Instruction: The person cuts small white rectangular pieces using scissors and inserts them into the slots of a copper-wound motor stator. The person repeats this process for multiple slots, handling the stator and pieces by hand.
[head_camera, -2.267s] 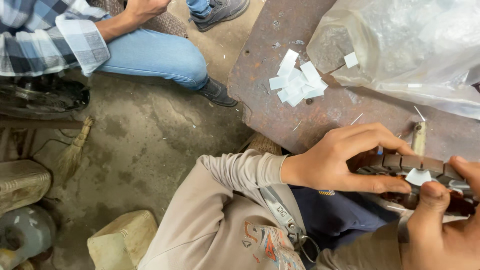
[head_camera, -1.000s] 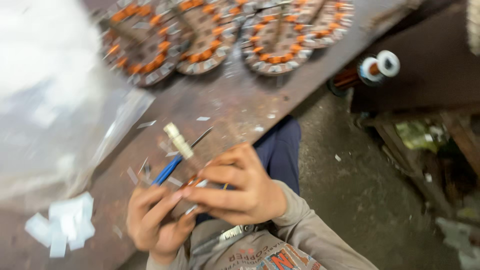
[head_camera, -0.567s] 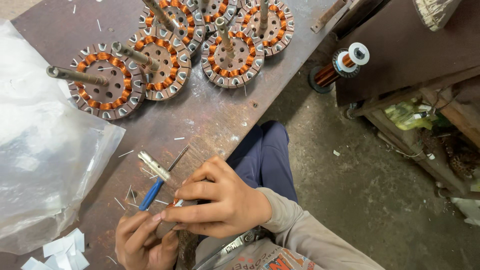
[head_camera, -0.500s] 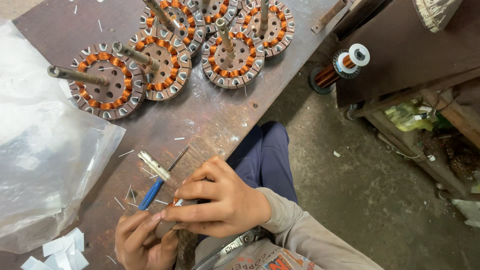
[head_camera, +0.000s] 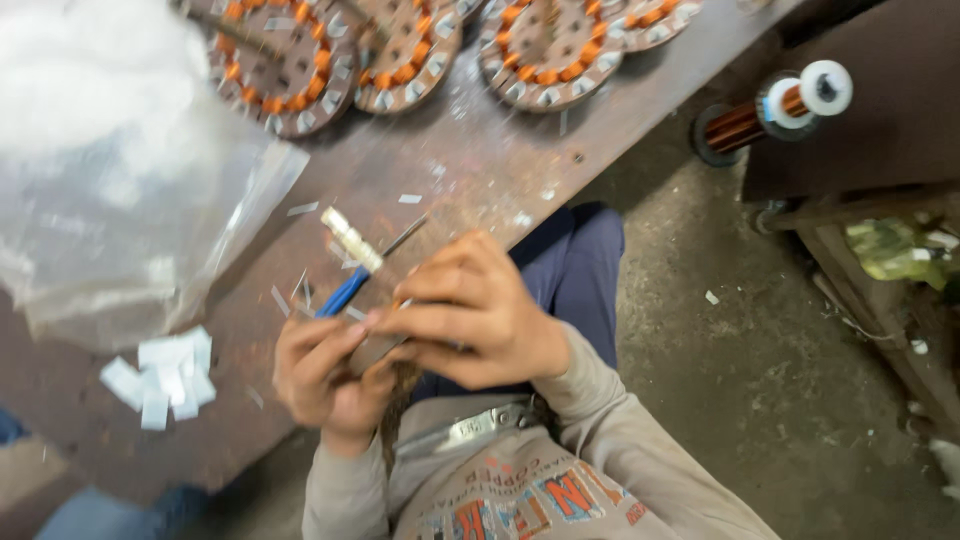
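Here, both hands together at the near edge of the rusty metal surface (head_camera: 520, 160), closed around one small dark part (head_camera: 375, 350) pinched between them, its shape too blurred to tell. Left hand (head_camera: 325, 375) gripping from below, right hand (head_camera: 470, 320) curled over the top. Blue-handled tool (head_camera: 345, 290) just behind the fingers, lying on the surface beside scattered paper slivers. Small heap of white paper slips (head_camera: 165, 375) to the left. Crumpled clear plastic bag (head_camera: 110, 170) on the far left. Round copper-wound motor cores (head_camera: 405, 50) in a row along the far side. Spool of copper wire (head_camera: 775, 110) off to the right, beyond the surface.
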